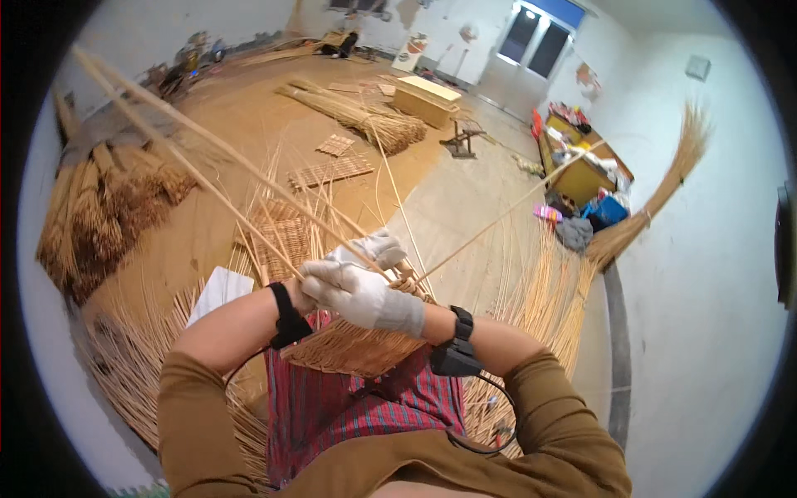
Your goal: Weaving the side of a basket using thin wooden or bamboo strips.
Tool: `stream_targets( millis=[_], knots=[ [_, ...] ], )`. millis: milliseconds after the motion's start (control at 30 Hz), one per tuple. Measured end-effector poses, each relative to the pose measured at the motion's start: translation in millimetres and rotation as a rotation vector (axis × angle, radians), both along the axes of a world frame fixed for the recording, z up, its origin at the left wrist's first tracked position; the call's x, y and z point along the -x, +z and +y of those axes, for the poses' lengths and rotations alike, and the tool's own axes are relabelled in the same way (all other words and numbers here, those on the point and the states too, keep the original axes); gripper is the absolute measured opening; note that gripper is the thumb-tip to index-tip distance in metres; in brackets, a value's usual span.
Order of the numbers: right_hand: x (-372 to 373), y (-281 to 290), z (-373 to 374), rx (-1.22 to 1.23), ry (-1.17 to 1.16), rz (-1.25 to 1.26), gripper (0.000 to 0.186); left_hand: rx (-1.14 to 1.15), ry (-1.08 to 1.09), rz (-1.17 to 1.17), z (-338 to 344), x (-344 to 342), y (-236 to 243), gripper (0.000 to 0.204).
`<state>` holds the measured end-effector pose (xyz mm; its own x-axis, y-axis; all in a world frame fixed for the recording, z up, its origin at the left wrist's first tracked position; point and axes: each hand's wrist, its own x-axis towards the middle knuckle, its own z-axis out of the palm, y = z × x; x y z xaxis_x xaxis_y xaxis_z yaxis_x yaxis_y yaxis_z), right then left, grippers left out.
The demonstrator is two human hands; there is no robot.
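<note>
A partly woven wicker piece (353,347) rests on my lap, over a red striped apron (307,415). Both my hands wear white gloves and meet at its upper edge. My right hand (355,292) crosses in front, its fingers closed around long pale rods (241,178) that run up to the far left. Behind it, my left hand (378,247) is partly covered; its visible fingers curl at the woven edge near the rod ends. Another long rod (515,203) slants from the edge to the upper right. Black bands with cables sit on both wrists.
Loose rods spread over the floor on both sides of me. Bundles (108,207) stand at left, and a tied bundle (647,216) leans against the right wall. Woven panels (332,172), a large bundle (365,116), a yellow box (425,101), a small stool (463,139) and a cluttered cabinet (573,153) lie beyond.
</note>
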<state>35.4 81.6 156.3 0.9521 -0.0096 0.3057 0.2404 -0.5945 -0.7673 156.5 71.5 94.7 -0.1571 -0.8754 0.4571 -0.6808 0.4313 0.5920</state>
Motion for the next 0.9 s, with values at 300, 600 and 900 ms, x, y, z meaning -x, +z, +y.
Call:
stream_targets(
  millis=[300,600,900],
  knots=[
    [60.5,105.9,-46.6,-0.385,0.125,-0.629,0.035,0.008,0.154,-0.358,9.4,-14.1,-16.5,0.011],
    [312.7,-306.8,-210.5,0.3,-1.639,0.175,0.036,-0.081,0.181,0.021,23.8,-29.6,-19.4,0.039],
    [371.4,-530.6,-54.7,-0.326,-1.168,1.009,0.03,-0.065,0.255,-0.111,23.7,-23.4,-5.3,0.031]
  ],
)
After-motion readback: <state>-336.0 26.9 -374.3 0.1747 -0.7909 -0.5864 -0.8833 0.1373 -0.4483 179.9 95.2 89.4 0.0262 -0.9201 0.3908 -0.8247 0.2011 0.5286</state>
